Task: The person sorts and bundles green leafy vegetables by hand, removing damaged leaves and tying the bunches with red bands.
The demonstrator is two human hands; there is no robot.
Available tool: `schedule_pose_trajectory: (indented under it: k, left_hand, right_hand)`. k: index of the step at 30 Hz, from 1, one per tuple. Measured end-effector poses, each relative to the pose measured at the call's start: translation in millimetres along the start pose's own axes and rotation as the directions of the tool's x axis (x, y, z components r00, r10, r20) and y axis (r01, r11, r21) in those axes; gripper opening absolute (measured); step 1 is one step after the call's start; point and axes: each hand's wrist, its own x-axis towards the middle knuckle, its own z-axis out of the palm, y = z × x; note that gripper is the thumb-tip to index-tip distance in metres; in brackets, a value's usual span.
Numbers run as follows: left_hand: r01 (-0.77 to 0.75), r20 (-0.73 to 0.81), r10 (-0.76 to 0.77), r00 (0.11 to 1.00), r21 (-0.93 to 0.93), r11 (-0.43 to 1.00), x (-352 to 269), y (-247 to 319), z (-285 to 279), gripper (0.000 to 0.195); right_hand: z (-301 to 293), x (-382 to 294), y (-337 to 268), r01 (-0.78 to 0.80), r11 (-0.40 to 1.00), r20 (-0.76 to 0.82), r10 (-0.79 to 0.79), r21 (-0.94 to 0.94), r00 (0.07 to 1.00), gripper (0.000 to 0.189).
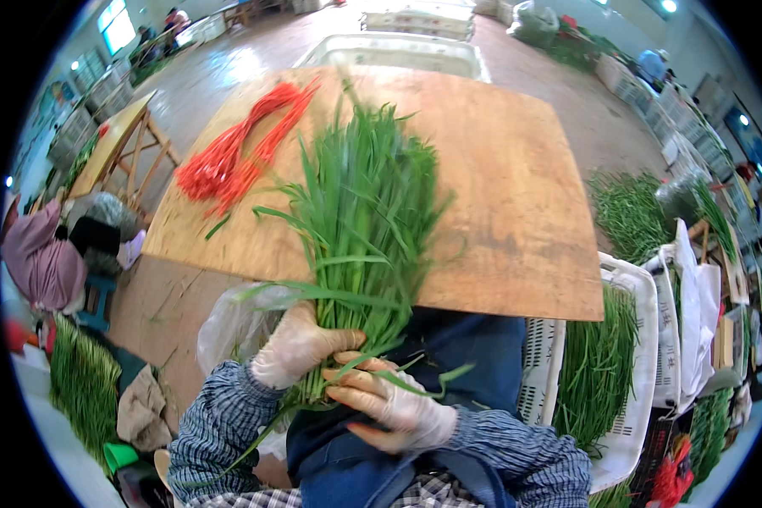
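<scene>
A thick bundle of long green leafy stalks [368, 209] lies over the near edge of the wooden board, its cut ends towards me. My left hand [301, 346], in a pale thin glove, is wrapped around the bundle near its lower end, thumb across the front. Beside it, my right hand [390, 403], gloved too, has its fingers spread at the stem ends, with a few loose leaves lying over them; whether it grips any stalk I cannot tell. Left of the bundle, red plastic ties [247, 146] lie in a loose heap on the board.
The plywood board [508, 190] spans the space before me. A white crate [641, 355] of green stalks stands at its right; an empty-looking white crate [387, 51] is beyond it. A clear plastic bag [228, 324] hangs below left. A person [44, 260] sits at far left.
</scene>
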Motion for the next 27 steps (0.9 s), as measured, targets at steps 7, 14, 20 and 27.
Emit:
schedule_pose_trajectory:
  k: [7, 14, 20, 27]
  left_hand:
    - [-0.001, 0.004, 0.001, 1.000, -0.170, 0.985, -25.1, -42.2, 0.2, 0.073]
    - [-0.056, -0.006, 0.057, 0.998, -0.243, 0.968, -20.6, -51.4, -1.1, 0.076]
    - [-0.111, -0.085, 0.099, 0.992, -0.155, 0.982, -22.1, -54.4, 2.1, 0.086]
    - [-0.062, -0.069, 0.043, 0.997, -0.295, 0.954, -24.9, -60.2, 1.2, 0.083]
  right_hand:
    - [-62.5, -19.9, -17.1, -0.631, 0.725, 0.051, 0.644, 0.276, 0.763, 0.038]
    - [-36.4, 16.9, -8.2, 0.000, 0.802, 0.024, 0.018, -0.597, 1.000, 0.027]
    - [-59.0, 44.4, 54.4, -0.042, 0.364, -0.040, 0.012, -0.930, 0.999, 0.027]
    - [-124.0, 18.7, 58.7, -0.550, 0.370, -0.571, 0.062, -0.749, 0.819, 0.030]
